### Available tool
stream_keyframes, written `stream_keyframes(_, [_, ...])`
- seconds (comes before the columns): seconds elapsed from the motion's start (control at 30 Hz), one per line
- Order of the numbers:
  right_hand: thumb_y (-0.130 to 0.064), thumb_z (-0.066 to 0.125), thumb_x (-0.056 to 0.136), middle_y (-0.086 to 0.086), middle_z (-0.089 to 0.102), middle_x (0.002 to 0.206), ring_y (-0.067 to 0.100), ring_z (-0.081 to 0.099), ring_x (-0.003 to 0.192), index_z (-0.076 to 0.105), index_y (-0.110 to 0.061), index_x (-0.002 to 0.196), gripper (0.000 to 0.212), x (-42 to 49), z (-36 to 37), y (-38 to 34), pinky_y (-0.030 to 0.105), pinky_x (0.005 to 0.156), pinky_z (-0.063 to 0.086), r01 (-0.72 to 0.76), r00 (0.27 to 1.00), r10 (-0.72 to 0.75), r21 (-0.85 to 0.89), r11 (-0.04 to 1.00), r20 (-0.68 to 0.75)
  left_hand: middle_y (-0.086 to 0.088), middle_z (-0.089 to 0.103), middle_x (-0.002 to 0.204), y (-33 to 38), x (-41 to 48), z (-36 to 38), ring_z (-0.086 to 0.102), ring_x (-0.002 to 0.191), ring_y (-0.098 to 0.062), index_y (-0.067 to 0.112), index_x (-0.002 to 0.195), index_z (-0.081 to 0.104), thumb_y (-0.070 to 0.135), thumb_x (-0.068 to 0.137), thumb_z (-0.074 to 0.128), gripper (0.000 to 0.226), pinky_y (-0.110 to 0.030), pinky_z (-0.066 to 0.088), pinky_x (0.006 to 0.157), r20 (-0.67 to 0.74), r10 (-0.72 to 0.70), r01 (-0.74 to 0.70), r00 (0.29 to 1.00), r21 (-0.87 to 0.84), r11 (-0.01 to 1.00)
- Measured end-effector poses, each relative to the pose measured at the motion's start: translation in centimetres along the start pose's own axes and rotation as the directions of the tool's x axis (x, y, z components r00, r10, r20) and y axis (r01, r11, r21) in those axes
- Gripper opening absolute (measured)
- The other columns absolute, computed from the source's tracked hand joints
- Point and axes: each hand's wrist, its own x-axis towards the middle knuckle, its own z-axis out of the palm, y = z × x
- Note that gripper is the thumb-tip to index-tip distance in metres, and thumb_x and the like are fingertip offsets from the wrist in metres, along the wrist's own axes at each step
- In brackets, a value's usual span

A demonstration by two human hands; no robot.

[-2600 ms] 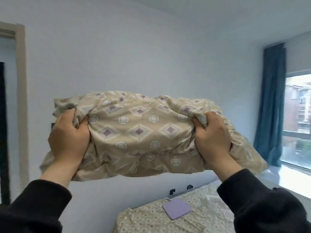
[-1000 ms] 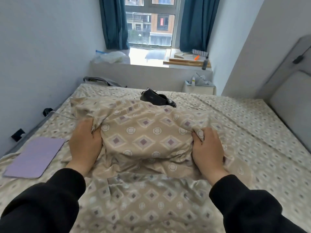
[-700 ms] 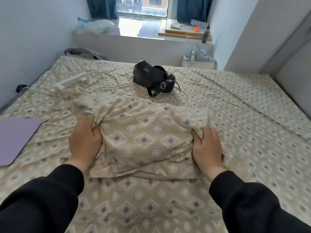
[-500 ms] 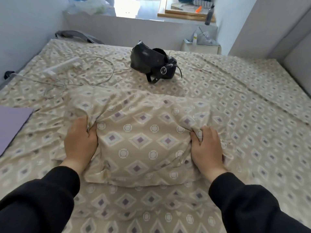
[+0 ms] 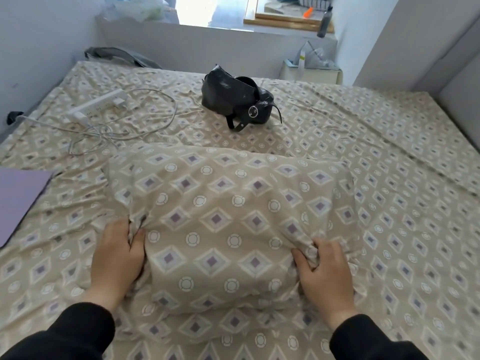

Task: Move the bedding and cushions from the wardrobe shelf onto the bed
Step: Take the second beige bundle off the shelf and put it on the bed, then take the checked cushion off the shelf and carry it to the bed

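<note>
A beige pillow [image 5: 223, 216] with a diamond-and-circle print lies on the bed [image 5: 389, 203], whose sheet has the same print. My left hand [image 5: 117, 258] grips its near left corner, fingers bunched in the cloth. My right hand [image 5: 322, 274] grips its near right corner, a fold of fabric pinched between thumb and fingers. The pillow rests flat on the sheet near the bed's front middle. The wardrobe is out of view.
A black bag [image 5: 236, 100] sits on the bed beyond the pillow. A white power strip [image 5: 97, 107] with loose cables lies at the far left. A purple pad [image 5: 18, 198] lies at the left edge. A window ledge with clutter runs behind the bed.
The pillow was held up in the air against the wall, then came down onto the bed. Over the last second it sank flat and my hands stayed on its corners.
</note>
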Motion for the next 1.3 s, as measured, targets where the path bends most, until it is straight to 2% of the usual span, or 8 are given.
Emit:
stream_keyframes(0.1, [-0.058, 0.064, 0.078, 0.009, 0.048, 0.111, 0.03, 0.046, 0.103, 0.056, -0.015, 0.127, 0.065, -0.6, 0.2, 0.4, 0.043, 0.085, 0.042, -0.023, 0.998, 0.034, -0.185, 0.982, 0.059, -0.023, 0.049, 0.13, 0.5, 0.3, 0.0, 0.044, 0.12, -0.04, 0.005, 0.127, 0.046, 0.033, 0.092, 0.054, 0.046, -0.051, 0.036, 0.097, 0.06, -0.079, 0.066, 0.995, 0.191, 0.979])
stream_keyframes(0.17, [-0.065, 0.057, 0.078, 0.019, 0.037, 0.14, 0.038, 0.034, 0.128, 0.045, -0.02, 0.14, 0.077, -0.4, 0.0, 0.2, 0.05, 0.105, 0.028, 0.018, 0.999, 0.001, -0.352, 0.936, 0.053, -0.022, 0.029, 0.152, 1.3, 0.2, -0.2, 0.02, 0.142, -0.036, 0.008, 0.141, 0.035, 0.028, 0.092, 0.052, 0.056, -0.049, 0.011, 0.114, 0.003, 0.106, -0.102, 0.994, 0.282, 0.954])
stream_keyframes(0.23, [-0.07, 0.04, 0.083, 0.019, 0.014, 0.158, 0.034, 0.005, 0.145, 0.022, -0.022, 0.151, 0.085, 0.2, -0.3, -0.3, 0.047, 0.116, 0.002, 0.1, 0.993, -0.061, -0.427, 0.899, 0.104, -0.012, 0.017, 0.159, 2.5, -0.2, 0.0, 0.004, 0.147, -0.025, 0.018, 0.15, 0.029, 0.034, 0.097, 0.039, 0.056, -0.041, -0.006, 0.117, 0.098, 0.331, -0.344, 0.939, 0.32, 0.883])
stream_keyframes(0.33, [-0.074, 0.013, 0.087, 0.01, -0.01, 0.161, 0.022, -0.024, 0.144, -0.004, -0.025, 0.153, 0.084, 1.4, -0.2, -1.0, 0.046, 0.115, -0.011, 0.158, 0.966, -0.052, -0.422, 0.893, 0.252, 0.0, 0.0, 0.159, 3.7, -0.3, 1.3, -0.004, 0.147, -0.017, 0.026, 0.152, 0.003, 0.064, 0.093, 0.011, 0.07, -0.04, -0.008, 0.116, 0.327, 0.341, -0.451, 0.881, 0.368, 0.813])
stream_keyframes(0.73, [-0.076, 0.01, 0.082, 0.01, -0.004, 0.162, 0.026, -0.007, 0.147, -0.005, -0.029, 0.153, 0.087, 1.5, -6.3, -4.3, 0.043, 0.118, -0.003, 0.088, 0.924, 0.07, -0.386, 0.918, 0.376, 0.002, -0.011, 0.16, 7.4, -1.5, -3.4, -0.015, 0.145, -0.015, 0.028, 0.153, -0.006, 0.081, 0.077, -0.002, 0.092, -0.038, -0.008, 0.116, 0.462, 0.227, -0.402, 0.857, 0.324, 0.857])
stream_keyframes(0.93, [-0.075, 0.007, 0.08, 0.007, -0.006, 0.162, 0.023, -0.01, 0.146, -0.003, -0.027, 0.153, 0.089, 2.9, -22.7, -12.8, 0.037, 0.115, -0.004, 0.001, 0.988, 0.045, -0.292, 0.956, 0.15, 0.0, 0.0, 0.161, 23.5, 0.3, -14.6, -0.009, 0.145, -0.015, 0.021, 0.154, 0.009, 0.075, 0.086, 0.012, 0.087, -0.037, -0.003, 0.117, 0.263, 0.512, -0.553, 0.818, 0.116, 0.825])
stream_keyframes(1.13, [-0.071, 0.017, 0.085, 0.004, 0.005, 0.162, 0.018, -0.001, 0.147, 0.008, -0.026, 0.153, 0.083, 1.6, -43.7, -17.3, 0.036, 0.117, 0.005, -0.079, 0.984, 0.04, -0.226, 0.971, -0.176, 0.005, 0.007, 0.159, 44.7, -4.8, -22.8, -0.003, 0.143, -0.007, 0.023, 0.153, 0.018, 0.066, 0.086, 0.028, 0.08, -0.029, 0.0, 0.114, 0.101, 0.789, -0.766, 0.605, -0.193, 0.613])
stream_keyframes(1.3, [-0.066, 0.027, 0.086, 0.001, 0.023, 0.158, 0.016, 0.015, 0.143, 0.019, -0.025, 0.151, 0.078, -7.5, -63.2, -15.3, 0.035, 0.115, 0.014, -0.176, 0.876, 0.058, -0.204, 0.963, -0.479, 0.008, 0.02, 0.157, 60.1, -17.6, -27.0, 0.01, 0.14, -0.001, 0.027, 0.151, 0.023, 0.061, 0.085, 0.037, 0.076, -0.025, 0.008, 0.111, -0.007, 0.93, -0.803, 0.367, -0.508, 0.313])
